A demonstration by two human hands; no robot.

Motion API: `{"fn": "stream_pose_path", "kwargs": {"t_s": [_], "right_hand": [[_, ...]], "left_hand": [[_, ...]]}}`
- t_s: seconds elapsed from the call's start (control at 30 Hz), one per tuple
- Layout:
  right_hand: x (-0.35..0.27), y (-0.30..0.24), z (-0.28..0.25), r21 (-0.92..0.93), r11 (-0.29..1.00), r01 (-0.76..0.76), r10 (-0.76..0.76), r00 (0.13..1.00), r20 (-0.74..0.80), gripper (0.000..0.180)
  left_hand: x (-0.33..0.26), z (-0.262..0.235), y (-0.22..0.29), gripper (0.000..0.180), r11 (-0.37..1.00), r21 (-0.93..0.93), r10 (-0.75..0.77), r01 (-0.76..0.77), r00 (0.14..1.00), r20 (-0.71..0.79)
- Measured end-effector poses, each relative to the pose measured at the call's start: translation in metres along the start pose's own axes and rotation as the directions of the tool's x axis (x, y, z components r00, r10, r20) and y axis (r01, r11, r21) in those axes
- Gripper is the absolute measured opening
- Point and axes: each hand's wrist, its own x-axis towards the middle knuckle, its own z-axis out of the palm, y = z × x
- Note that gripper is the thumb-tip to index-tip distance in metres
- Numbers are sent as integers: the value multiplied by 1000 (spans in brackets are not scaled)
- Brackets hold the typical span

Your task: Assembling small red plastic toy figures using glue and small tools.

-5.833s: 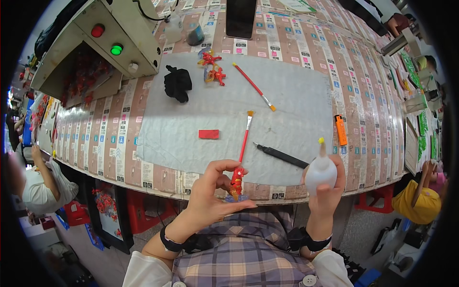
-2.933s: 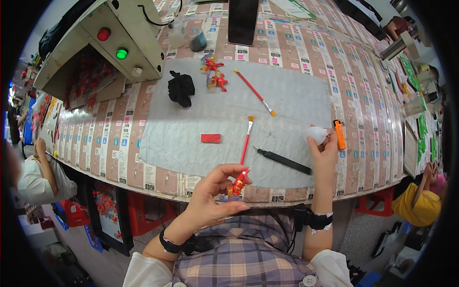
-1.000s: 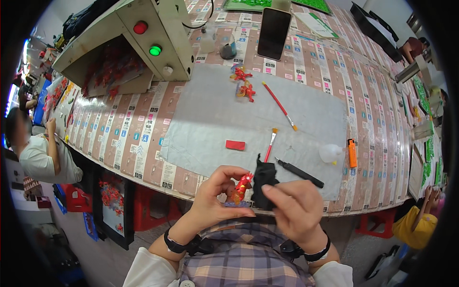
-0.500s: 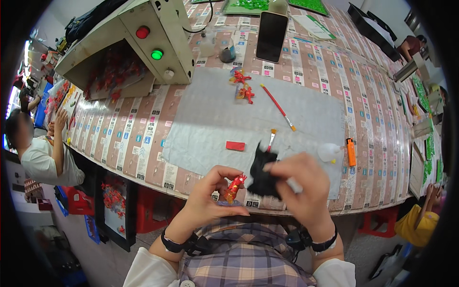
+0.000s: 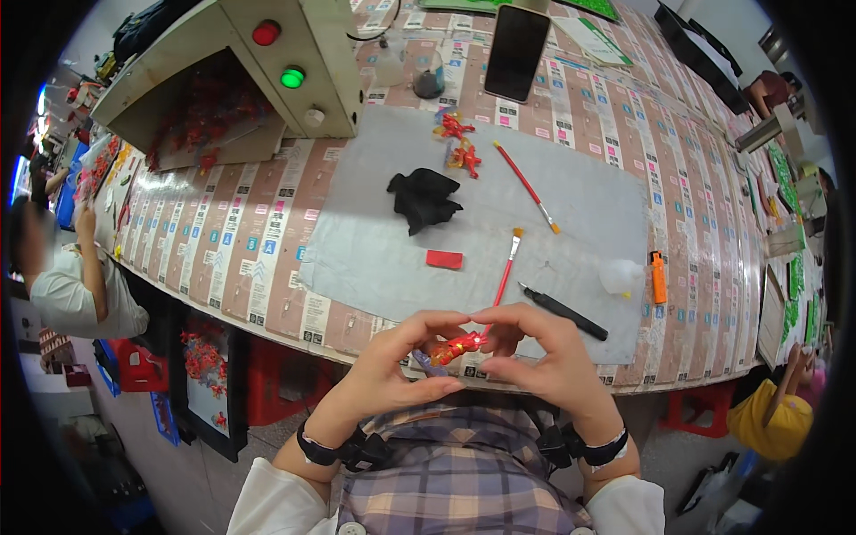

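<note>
My left hand (image 5: 388,370) is closed on a small red and yellow toy figurine (image 5: 453,349) with a translucent purple base. My right hand (image 5: 546,357) pinches its far end, just above the table's front edge. Beyond them a grey cloth mat (image 5: 374,250) carries a crumpled black cloth (image 5: 423,201) and a small red block (image 5: 444,259). A red-handled brush (image 5: 506,272) and a dark craft knife (image 5: 571,314) lie close to my right hand. Farther back are a second red brush (image 5: 526,187) and two more figurines (image 5: 456,127) of the same sort.
A beige metal box machine (image 5: 325,76) with red figurines inside stands at the back left. A phone (image 5: 515,53) is propped upright at the back. On the right sit a whitish bottle (image 5: 620,278) and an orange lighter-like object (image 5: 659,278). A person (image 5: 71,276) works at far left.
The black cloth has left my right hand and lies on the mat, uncovering the craft knife. My right hand has come over to the figurine, which has tilted. The view has shifted slightly.
</note>
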Motion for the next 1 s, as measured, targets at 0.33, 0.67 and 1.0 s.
{"fn": "stream_pose_path", "kwargs": {"t_s": [0.33, 0.67, 1.0], "right_hand": [[-25, 31, 2, -388, 866, 315, -388, 913, -127, 33], [-32, 43, -2, -559, 764, 322, -482, 861, -162, 36], [-32, 62, 23, -3, 998, -58, 55, 961, -272, 26]], "left_hand": [[15, 18, 1, 56, 987, -133, -77, 89, 993, 93], [19, 31, 8, 47, 970, 141, -197, 198, 980, -20], [22, 44, -17, 36, 860, 437, -203, 266, 961, -186]]}}
